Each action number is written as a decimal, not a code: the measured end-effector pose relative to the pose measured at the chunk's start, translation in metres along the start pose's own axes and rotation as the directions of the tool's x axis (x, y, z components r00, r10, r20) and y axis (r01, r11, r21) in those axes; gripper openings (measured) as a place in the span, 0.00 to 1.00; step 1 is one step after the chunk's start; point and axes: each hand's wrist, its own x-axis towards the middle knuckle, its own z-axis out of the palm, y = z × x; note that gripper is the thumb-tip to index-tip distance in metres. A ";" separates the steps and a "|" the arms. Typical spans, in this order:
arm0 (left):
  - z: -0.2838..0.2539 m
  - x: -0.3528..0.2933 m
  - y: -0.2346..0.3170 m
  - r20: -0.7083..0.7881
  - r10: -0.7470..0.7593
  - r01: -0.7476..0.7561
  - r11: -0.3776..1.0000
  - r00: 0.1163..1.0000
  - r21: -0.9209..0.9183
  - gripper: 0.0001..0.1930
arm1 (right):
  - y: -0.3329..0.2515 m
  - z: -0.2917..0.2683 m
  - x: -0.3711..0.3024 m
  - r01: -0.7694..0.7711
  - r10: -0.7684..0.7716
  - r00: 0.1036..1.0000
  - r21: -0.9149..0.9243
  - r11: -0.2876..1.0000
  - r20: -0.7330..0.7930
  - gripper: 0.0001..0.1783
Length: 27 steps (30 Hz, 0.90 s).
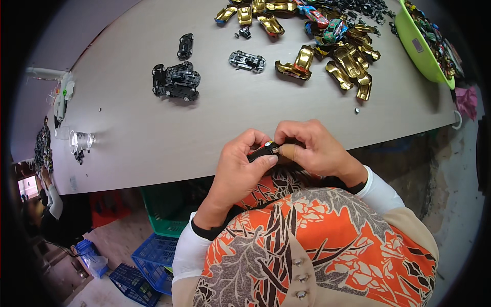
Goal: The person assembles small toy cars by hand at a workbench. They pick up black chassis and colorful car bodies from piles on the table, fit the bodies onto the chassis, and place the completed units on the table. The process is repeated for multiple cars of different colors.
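Note:
Just past the table's near edge, my left hand (239, 162) pinches a small toy car (263, 150), dark underneath with a bit of red and yellow showing. My right hand (318, 152) grips the car's other end, its thumb wrapped in a tan covering. Fingers hide much of the car. Ahead on the table lies a grey-and-black car chassis (247, 61). Several black chassis (176, 82) are heaped to its left, with one more black chassis (185, 47) behind them. To the right sit shiny gold car bodies (349, 62).
A lime-green basin (417, 46) full of small parts stands at the right edge. Dark parts (363, 9) are spread at the back. A clear cup (81, 140) and a small wheel (357, 110) are on the table. Blue crates (134, 284) and another person (61, 220) are at lower left.

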 end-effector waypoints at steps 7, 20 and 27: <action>-0.005 -0.001 0.015 0.005 -0.142 0.141 0.973 0.990 -0.182 0.12 | 0.009 -0.001 0.000 -0.049 0.037 0.998 0.295 0.954 0.047 0.13; -0.013 0.002 0.001 -0.140 -0.077 -0.022 0.804 0.987 -0.595 0.12 | 0.005 -0.001 -0.005 0.039 -0.023 0.997 0.233 0.972 -0.070 0.10; -0.006 -0.002 0.003 0.020 -0.050 0.053 0.828 0.999 -0.558 0.13 | 0.012 -0.006 -0.006 0.100 -0.066 0.994 0.434 0.895 -0.092 0.04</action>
